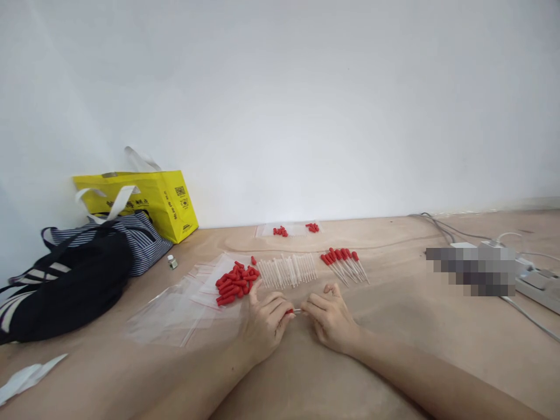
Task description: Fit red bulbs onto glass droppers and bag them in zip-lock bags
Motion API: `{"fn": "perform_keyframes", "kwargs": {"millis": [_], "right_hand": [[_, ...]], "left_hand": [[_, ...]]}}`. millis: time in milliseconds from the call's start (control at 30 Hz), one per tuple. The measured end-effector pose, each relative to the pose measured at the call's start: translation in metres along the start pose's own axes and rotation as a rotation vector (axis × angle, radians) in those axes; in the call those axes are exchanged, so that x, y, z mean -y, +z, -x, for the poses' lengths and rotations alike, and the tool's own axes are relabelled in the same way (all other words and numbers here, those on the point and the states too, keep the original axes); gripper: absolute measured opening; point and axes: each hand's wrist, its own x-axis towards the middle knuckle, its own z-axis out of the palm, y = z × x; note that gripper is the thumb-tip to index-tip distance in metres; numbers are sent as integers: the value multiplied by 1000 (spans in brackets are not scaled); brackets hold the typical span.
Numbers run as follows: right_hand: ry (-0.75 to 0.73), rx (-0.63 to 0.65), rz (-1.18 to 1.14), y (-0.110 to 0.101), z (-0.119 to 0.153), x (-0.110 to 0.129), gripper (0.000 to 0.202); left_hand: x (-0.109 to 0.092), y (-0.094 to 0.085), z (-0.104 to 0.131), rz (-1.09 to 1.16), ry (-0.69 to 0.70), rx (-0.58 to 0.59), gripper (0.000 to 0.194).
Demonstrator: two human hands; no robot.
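Plain room (exact kind unclear): table (437,321), white wall (306,111), shopping bag (168,204).

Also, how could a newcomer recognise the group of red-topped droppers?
On the table, find the row of clear tubes. Just right of it lie the droppers; unlike those bare tubes, they have red bulbs fitted on one end.

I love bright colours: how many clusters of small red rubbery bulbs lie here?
4: a big pile left of the slim clear tubes, a fanned group right of them, plus a left cluster and right cluster near the white wall. Some may be hidden.
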Motion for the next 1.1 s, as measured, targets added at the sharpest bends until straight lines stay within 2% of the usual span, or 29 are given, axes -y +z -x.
{"fn": "perform_keyframes", "kwargs": {"millis": [233,433,667,767,900,1000,1100], "right_hand": [[20,-37,-14,2,-1,3,19],[54,-22,9,-2,-7,0,17],[69,35,64,-7,-3,-15,18],[263,-13,165,-5,-1,-35,20],[584,-74,339,3,-3,-68,25],[682,-27,400,9,-6,-82,28],[709,26,446,13,-9,-86,29]], "left_hand": [[-2,4,-2,-18,48,-98,22],[1,0,-5,-8,-21,-46,18],[17,-2,-4,-62,-101,-31,11],[26,-1,-2,-145,-166,-32,21],[39,0,1,-259,-254,-32,16],[45,1,3,-302,-298,-49,14],[47,2,3,-328,-333,-54,14]]}}
